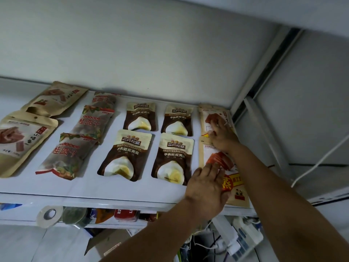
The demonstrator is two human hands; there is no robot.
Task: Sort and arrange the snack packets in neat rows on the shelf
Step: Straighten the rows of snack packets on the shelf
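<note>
At the right end of the shelf, the far packet has the right hand pressing it with fingers spread, and the left hand lies flat on the near packet. Brown packets sit in rows to their left.

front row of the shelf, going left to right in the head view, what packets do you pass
kraft packet, clear red-lettered packet, brown packet, second brown packet, pale packet under the left hand
</note>
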